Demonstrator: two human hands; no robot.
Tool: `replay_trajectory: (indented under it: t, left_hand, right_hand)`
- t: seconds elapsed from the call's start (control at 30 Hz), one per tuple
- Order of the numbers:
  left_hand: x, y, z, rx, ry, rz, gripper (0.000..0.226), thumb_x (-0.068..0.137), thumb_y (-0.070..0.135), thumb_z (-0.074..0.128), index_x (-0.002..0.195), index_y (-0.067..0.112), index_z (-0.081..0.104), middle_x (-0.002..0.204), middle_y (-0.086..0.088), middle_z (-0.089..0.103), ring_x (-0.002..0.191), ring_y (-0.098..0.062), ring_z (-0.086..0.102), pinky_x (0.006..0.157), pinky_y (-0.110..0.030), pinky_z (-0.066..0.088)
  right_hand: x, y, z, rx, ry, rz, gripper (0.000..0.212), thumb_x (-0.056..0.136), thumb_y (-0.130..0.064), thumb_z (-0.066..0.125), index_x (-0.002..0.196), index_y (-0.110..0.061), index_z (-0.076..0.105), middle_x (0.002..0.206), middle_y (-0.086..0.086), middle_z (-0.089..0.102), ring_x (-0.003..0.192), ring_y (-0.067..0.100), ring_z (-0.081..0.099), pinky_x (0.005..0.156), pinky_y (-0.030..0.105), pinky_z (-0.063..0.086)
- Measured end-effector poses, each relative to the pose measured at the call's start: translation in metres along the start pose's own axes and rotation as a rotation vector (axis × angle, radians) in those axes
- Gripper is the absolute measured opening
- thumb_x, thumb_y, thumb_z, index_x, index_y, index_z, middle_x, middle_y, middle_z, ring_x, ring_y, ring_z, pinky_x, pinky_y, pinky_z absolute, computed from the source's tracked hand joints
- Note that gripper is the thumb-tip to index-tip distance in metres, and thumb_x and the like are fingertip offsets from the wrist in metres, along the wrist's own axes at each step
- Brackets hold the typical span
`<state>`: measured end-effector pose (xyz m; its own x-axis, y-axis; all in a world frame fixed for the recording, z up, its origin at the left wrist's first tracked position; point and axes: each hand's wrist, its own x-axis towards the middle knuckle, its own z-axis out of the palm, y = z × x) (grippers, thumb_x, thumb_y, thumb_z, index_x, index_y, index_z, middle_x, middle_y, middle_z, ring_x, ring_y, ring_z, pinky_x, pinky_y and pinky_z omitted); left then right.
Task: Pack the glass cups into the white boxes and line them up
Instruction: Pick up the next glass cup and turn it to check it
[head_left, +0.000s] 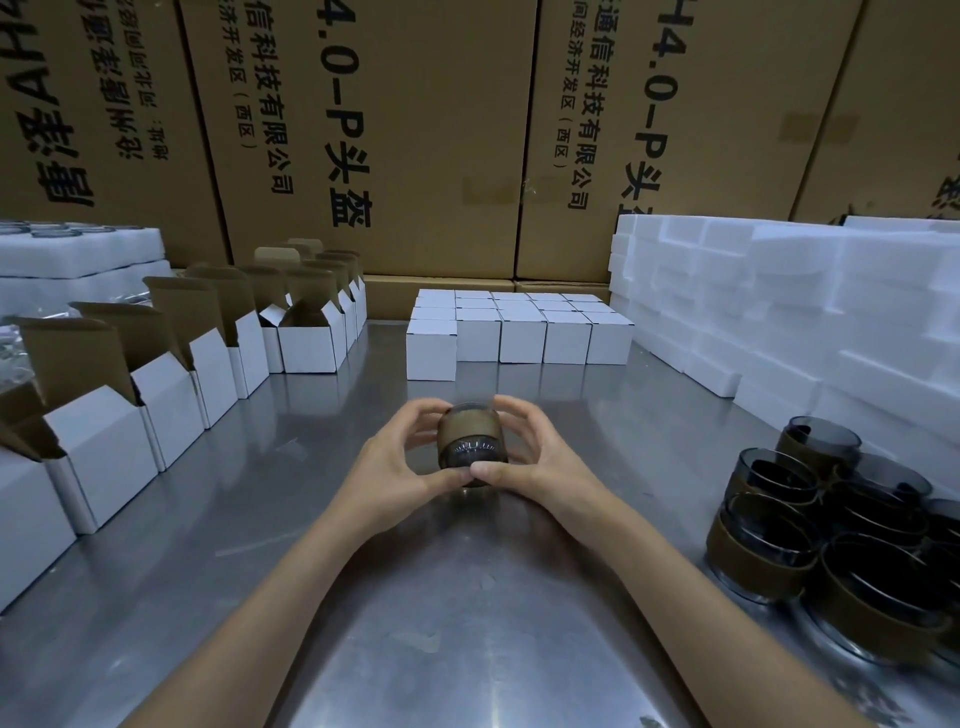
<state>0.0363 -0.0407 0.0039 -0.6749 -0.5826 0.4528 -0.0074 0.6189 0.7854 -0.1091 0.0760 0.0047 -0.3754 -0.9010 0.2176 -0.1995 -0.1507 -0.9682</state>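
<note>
A: Largest first?
B: Tall brown cartons with black print, standing as a wall from 10 to 2 o'clock. Below them, steel counter, shiny, filling the lower half.

A: And on the counter, at 3 o'clock?
B: White foam blocks, stacked in steps from 1 to 3 o'clock. More foam trays at 10 o'clock, with some glass rims just visible on top.

A: Then the boxes?
B: Open white boxes in a row from 8 to 11 o'clock, brown flaps standing up, each touching the next. Closed white boxes at 12 o'clock, packed in neat rows side by side; one at the front left corner stands a little forward of its row.

A: Cups not yet packed?
B: Cluster of dark glass cups at 4 o'clock, close together, each with a brown band around the body. Mouths turned up.

A: And the hands?
B: Near the centre, above the counter. Left hand and right hand both around one glass cup, also with a brown band. Fingers curled over the far side, thumbs meeting at the near side, so holding the cup from both sides. Cup tilted, one round end turned toward the camera; cannot tell if mouth or base. Well apart from both box groups.
</note>
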Motion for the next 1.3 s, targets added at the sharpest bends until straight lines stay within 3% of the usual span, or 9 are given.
replay_trajectory:
  t: [0.13,0.3,0.4,0.5,0.63,0.77,0.93,1.1,1.3]
  left_hand:
    - [0.0003,-0.0020,-0.0003,-0.091,-0.033,-0.051,0.057,0.068,0.012,0.084,0.114,0.018,0.050,0.115,0.002,0.067,0.115,-0.007,0.059,0.100,-0.023,0.043]
    - [-0.0002,0.0007,0.0020,0.030,-0.047,0.038,0.066,0.071,0.018,0.083,0.125,0.031,0.048,0.121,0.019,0.058,0.112,0.013,0.050,0.087,0.001,0.036]
    - [0.0014,0.0004,0.0022,0.028,-0.040,0.041,0.063,0.068,0.019,0.085,0.121,0.028,0.052,0.119,0.013,0.061,0.113,0.000,0.056,0.098,-0.017,0.042]
    - [0.0005,-0.0010,0.0014,-0.069,-0.052,-0.016,0.061,0.067,0.012,0.085,0.114,0.024,0.048,0.119,0.005,0.064,0.117,-0.009,0.057,0.105,-0.027,0.041]
    - [-0.0009,-0.0019,0.0026,-0.122,-0.076,-0.072,0.060,0.069,0.011,0.083,0.114,0.023,0.044,0.119,0.006,0.065,0.120,-0.007,0.055,0.102,-0.018,0.038]
    - [-0.0008,0.0050,0.0031,0.019,-0.061,0.051,0.068,0.071,0.015,0.083,0.125,0.033,0.046,0.123,0.017,0.058,0.114,0.008,0.051,0.088,0.001,0.033]
    - [-0.0010,0.0005,0.0022,-0.022,-0.054,-0.010,0.062,0.069,0.013,0.084,0.117,0.025,0.047,0.120,0.008,0.061,0.114,-0.002,0.056,0.092,-0.012,0.041]
    - [-0.0013,-0.0041,0.0029,-0.079,-0.079,-0.077,0.061,0.071,0.012,0.083,0.116,0.022,0.043,0.124,0.001,0.061,0.123,-0.006,0.052,0.102,-0.023,0.039]
    - [0.0002,-0.0002,0.0038,0.075,-0.024,0.097,0.063,0.069,0.019,0.084,0.121,0.032,0.051,0.118,0.016,0.060,0.111,0.001,0.056,0.091,-0.008,0.040]
  right_hand:
    - [-0.0004,-0.0011,0.0002,0.035,0.028,-0.005,0.061,0.076,0.003,0.074,0.129,-0.010,0.048,0.131,0.006,0.057,0.119,0.016,0.057,0.092,0.024,0.050]
    - [-0.0003,-0.0037,0.0003,-0.071,0.070,-0.059,0.062,0.070,0.000,0.080,0.118,-0.031,0.056,0.127,-0.002,0.058,0.114,0.020,0.058,0.096,0.035,0.050]
    - [-0.0001,-0.0030,0.0013,-0.104,0.046,-0.075,0.066,0.071,-0.001,0.080,0.119,-0.038,0.053,0.128,-0.008,0.055,0.116,0.016,0.056,0.093,0.028,0.050]
    - [-0.0013,-0.0024,0.0031,-0.024,-0.012,-0.011,0.072,0.074,-0.002,0.078,0.132,-0.026,0.044,0.137,-0.003,0.047,0.121,0.013,0.053,0.095,0.023,0.048]
    - [-0.0025,-0.0044,0.0033,-0.003,0.034,-0.019,0.063,0.072,0.005,0.077,0.123,-0.016,0.049,0.132,0.008,0.055,0.121,0.021,0.055,0.102,0.036,0.045]
    - [-0.0011,-0.0068,0.0021,-0.095,0.078,-0.100,0.064,0.067,0.003,0.082,0.115,-0.030,0.055,0.127,-0.001,0.058,0.115,0.019,0.058,0.097,0.033,0.049]
    - [-0.0010,-0.0026,0.0035,-0.105,0.013,-0.063,0.073,0.072,-0.005,0.080,0.126,-0.039,0.046,0.133,-0.012,0.047,0.120,0.010,0.052,0.091,0.023,0.050]
    - [-0.0008,-0.0028,0.0039,-0.017,0.043,-0.038,0.062,0.070,0.005,0.079,0.118,-0.020,0.050,0.132,0.007,0.054,0.122,0.021,0.054,0.104,0.037,0.044]
    - [-0.0009,-0.0064,0.0043,-0.197,0.119,-0.156,0.065,0.065,0.001,0.083,0.113,-0.034,0.054,0.124,-0.007,0.056,0.113,0.014,0.054,0.094,0.026,0.048]
